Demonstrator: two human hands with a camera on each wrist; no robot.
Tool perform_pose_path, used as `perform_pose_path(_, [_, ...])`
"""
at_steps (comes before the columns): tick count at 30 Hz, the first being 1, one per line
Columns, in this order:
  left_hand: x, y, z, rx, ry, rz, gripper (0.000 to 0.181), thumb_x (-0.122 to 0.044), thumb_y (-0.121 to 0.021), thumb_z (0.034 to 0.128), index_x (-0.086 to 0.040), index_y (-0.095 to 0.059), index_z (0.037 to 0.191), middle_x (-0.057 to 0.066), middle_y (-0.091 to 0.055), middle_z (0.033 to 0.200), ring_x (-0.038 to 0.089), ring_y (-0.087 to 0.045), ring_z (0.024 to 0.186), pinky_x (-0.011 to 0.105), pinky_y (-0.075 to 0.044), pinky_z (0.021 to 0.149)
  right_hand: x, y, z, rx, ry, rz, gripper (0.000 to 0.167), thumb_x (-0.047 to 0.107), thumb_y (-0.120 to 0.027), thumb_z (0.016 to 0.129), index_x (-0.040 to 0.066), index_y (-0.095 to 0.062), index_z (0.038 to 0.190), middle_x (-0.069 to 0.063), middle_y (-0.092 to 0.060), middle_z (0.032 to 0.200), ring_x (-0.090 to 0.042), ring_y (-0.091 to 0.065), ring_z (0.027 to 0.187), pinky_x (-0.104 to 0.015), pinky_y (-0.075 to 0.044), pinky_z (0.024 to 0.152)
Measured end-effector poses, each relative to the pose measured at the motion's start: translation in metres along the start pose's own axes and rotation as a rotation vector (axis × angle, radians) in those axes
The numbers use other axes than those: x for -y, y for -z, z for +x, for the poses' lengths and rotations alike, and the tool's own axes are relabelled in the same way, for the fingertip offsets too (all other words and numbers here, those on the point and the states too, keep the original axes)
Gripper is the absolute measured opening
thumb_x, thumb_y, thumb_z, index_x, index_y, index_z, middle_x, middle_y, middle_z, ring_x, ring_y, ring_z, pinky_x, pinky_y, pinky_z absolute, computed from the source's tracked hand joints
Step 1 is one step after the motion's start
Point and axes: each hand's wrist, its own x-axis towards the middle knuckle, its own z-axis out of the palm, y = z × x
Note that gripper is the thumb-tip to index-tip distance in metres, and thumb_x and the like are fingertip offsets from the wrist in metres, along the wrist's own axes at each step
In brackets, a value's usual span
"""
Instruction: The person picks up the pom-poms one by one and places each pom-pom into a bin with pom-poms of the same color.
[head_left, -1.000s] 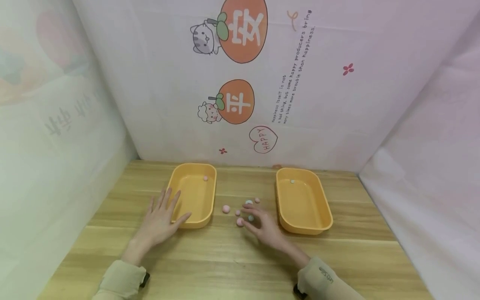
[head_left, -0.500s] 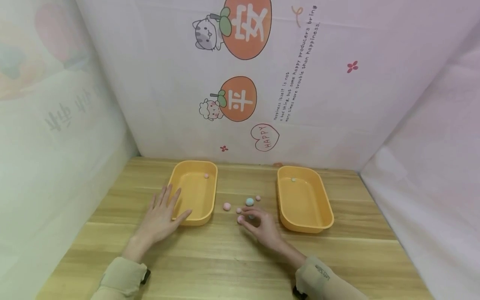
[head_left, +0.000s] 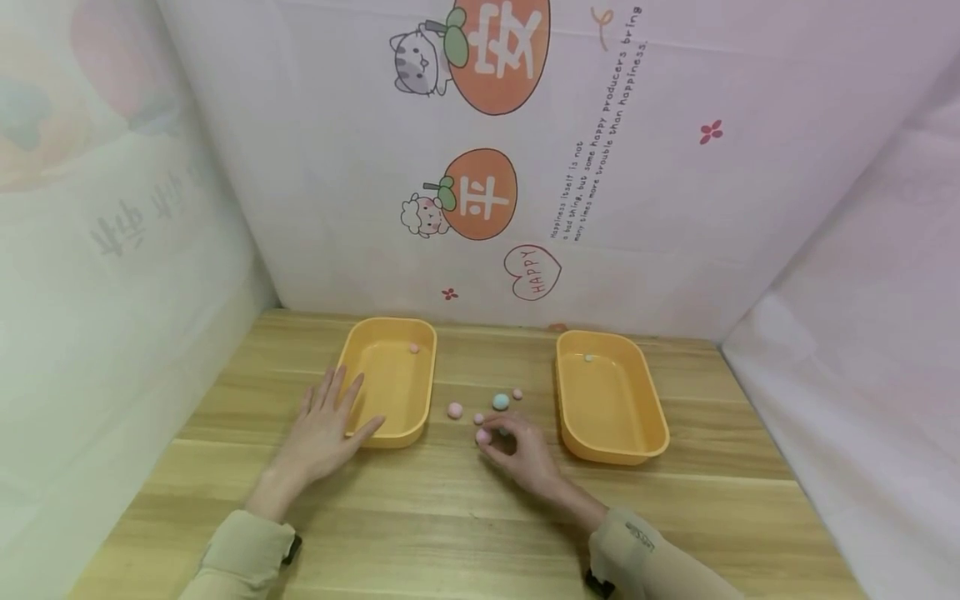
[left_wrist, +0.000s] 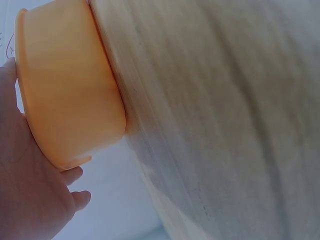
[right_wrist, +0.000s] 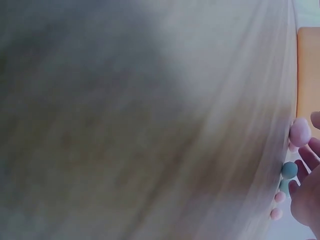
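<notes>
My left hand (head_left: 318,437) lies with spread fingers over the near left rim of the left yellow tray (head_left: 408,439); the left wrist view shows the hand (left_wrist: 30,185) against the tray's wall (left_wrist: 75,85). Between the trays, my right hand (head_left: 528,457) pinches a pink ball (head_left: 483,436) with thumb and index finger, at table level. Close by are a small pink ball (head_left: 478,418), a light blue ball (head_left: 500,402) and another small pink one (head_left: 517,393). A teal ball (right_wrist: 289,170) is mostly hidden beneath the hand in the head view.
A larger pink ball (head_left: 455,410) sits just right of the left tray. That tray holds a small pink ball (head_left: 414,348). The right yellow tray (head_left: 615,457) holds a small pale ball (head_left: 588,358). A printed cloth (head_left: 637,275) stands behind the table, with cloth on both sides.
My right thumb and index finger have closed around the pink ball, and the hand has uncovered more of the light blue ball. My left hand keeps its place on the tray.
</notes>
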Motion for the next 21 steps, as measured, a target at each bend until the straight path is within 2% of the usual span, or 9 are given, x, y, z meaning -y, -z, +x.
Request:
perform_pose_path(4, [0.0, 0.0, 0.0, 0.0, 0.002, 0.001, 0.089, -0.065, -0.047, 0.1109, -0.007, -0.026, 0.175, 0.029, -0.006, 0.184, 0.052, -0.006, 0.171, 0.073, -0.007, 0.138, -0.001, -0.003, 0.001, -0.011, 0.074, -0.079, 0.021, 0.006, -0.086, 0.094, 0.003, -0.081, 0.114, -0.011, -0.081, 0.12, -0.027, -0.075, 0.114, -0.04, -0.064, 0.099])
perform_pose_path(8, [-0.001, 0.001, 0.0, -0.001, 0.001, 0.0, 0.089, -0.065, -0.047, 0.1108, -0.007, -0.027, 0.175, 0.029, -0.006, 0.184, 0.052, -0.006, 0.171, 0.073, -0.007, 0.138, -0.005, -0.006, 0.003, -0.025, 0.149, -0.119, 0.019, 0.01, -0.085, 0.097, 0.004, -0.081, 0.114, -0.007, -0.081, 0.115, -0.025, -0.074, 0.11, -0.043, -0.064, 0.097])
perform_pose_path(10, [-0.001, 0.001, 0.0, 0.001, 0.001, 0.0, 0.089, -0.065, -0.047, 0.1109, -0.006, -0.027, 0.175, 0.029, -0.006, 0.184, 0.052, -0.006, 0.171, 0.073, -0.007, 0.138, -0.017, -0.012, 0.004, -0.043, 0.2, -0.123, 0.017, 0.016, -0.082, 0.1, 0.006, -0.08, 0.113, -0.006, -0.081, 0.113, -0.022, -0.073, 0.108, -0.039, -0.062, 0.096])
perform_pose_path(13, [0.0, 0.001, 0.0, 0.005, 0.004, -0.002, 0.089, -0.065, -0.047, 0.1109, -0.006, -0.026, 0.175, 0.028, -0.005, 0.184, 0.052, -0.006, 0.171, 0.073, -0.006, 0.138, -0.028, -0.018, 0.005, -0.069, 0.235, -0.136, 0.018, 0.023, -0.079, 0.103, 0.007, -0.08, 0.112, -0.006, -0.081, 0.111, -0.021, -0.073, 0.106, -0.041, -0.062, 0.096])
perform_pose_path(15, [0.0, 0.0, 0.0, 0.006, 0.005, -0.004, 0.09, -0.065, -0.047, 0.1109, -0.006, -0.026, 0.175, 0.028, -0.005, 0.184, 0.051, -0.006, 0.171, 0.073, -0.006, 0.138, -0.034, -0.021, 0.005, -0.084, 0.248, -0.146, 0.02, 0.026, -0.079, 0.104, 0.007, -0.079, 0.112, -0.006, -0.081, 0.111, -0.021, -0.073, 0.105, -0.042, -0.062, 0.096])
perform_pose_path(17, [0.001, 0.0, 0.0, 0.006, 0.004, 0.0, 0.091, -0.065, -0.047, 0.1109, -0.004, -0.025, 0.174, 0.029, -0.005, 0.184, 0.051, -0.005, 0.172, 0.073, -0.007, 0.138, -0.028, -0.019, 0.004, -0.088, 0.232, -0.156, 0.019, 0.023, -0.082, 0.101, 0.007, -0.08, 0.111, -0.007, -0.082, 0.11, -0.025, -0.075, 0.105, -0.052, -0.063, 0.094])
perform_pose_path(19, [0.001, -0.001, 0.0, 0.005, 0.003, 0.006, 0.092, -0.065, -0.047, 0.111, -0.002, -0.024, 0.174, 0.029, -0.005, 0.184, 0.051, -0.006, 0.172, 0.073, -0.007, 0.138, -0.028, -0.02, 0.004, -0.093, 0.238, -0.156, 0.018, 0.021, -0.083, 0.1, 0.006, -0.08, 0.11, -0.008, -0.082, 0.109, -0.025, -0.075, 0.104, -0.051, -0.062, 0.093])
perform_pose_path(21, [0.002, -0.001, 0.0, 0.004, 0.0, 0.012, 0.093, -0.065, -0.047, 0.1111, -0.001, -0.023, 0.174, 0.029, -0.006, 0.183, 0.051, -0.006, 0.171, 0.072, -0.007, 0.138, -0.017, -0.016, 0.005, -0.096, 0.221, -0.157, 0.016, 0.016, -0.085, 0.096, 0.006, -0.08, 0.108, -0.008, -0.082, 0.107, -0.028, -0.075, 0.103, -0.057, -0.062, 0.093])
